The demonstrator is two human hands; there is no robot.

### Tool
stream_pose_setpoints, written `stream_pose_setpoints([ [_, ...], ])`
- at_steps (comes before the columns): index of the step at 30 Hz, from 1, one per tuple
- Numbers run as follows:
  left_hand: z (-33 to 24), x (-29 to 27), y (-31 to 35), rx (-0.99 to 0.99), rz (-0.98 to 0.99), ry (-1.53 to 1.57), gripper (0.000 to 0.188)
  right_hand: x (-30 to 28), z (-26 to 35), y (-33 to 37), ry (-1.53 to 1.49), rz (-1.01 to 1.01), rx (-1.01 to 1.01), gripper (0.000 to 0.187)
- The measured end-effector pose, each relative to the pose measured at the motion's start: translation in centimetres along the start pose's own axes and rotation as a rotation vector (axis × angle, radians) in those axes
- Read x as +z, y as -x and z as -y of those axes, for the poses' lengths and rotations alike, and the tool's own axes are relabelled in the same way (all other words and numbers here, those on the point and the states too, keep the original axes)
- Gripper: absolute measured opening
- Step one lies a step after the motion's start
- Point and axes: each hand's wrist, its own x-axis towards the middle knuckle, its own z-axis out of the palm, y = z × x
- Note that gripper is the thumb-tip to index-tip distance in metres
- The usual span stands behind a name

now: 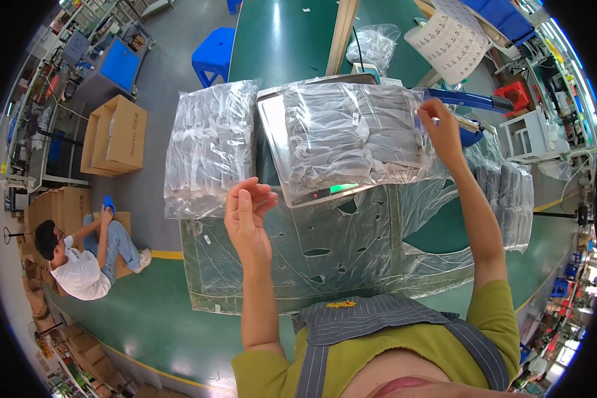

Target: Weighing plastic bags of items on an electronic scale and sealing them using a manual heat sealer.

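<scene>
A clear plastic bag (pixel 351 132) packed with rows of grey-white wrapped pieces lies on a silver scale (pixel 272 126), whose green display glows at the near edge. My right hand (pixel 442 129) is closed at this bag's right end, its fingertips pinching the loose plastic. My left hand (pixel 249 222) is raised in front of the scale with its fingers loosely curled and apart, holding nothing. Beside it, to the left of the scale, rests a second filled clear bag (pixel 211 149). Clear plastic sheeting (pixel 292 259) with torn holes covers the near part of the table.
A blue lever with a black grip (pixel 467 99) juts out beyond my right hand. More filled bags (pixel 511 199) stand at the right. Further off are a blue stool (pixel 213 54), a cardboard box (pixel 116 136) and a seated person (pixel 89 262) at the left.
</scene>
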Motion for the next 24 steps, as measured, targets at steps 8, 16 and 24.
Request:
stream_pose_setpoints([
  [8,1.7,8.1,-4.3,0.652,0.507,-1.009,0.026,-1.9,-5.8,8.8,-0.671,0.211,0.695,0.044],
  [16,7.1,10.8,-7.2,1.001,0.655,-1.439,0.051,-0.4,-3.7,8.3,-0.896,0.419,0.805,0.043],
  [24,5.3,9.9,-6.8,0.861,0.610,-1.403,0.057,-5.2,6.3,1.5,-0.470,0.178,0.304,0.025],
])
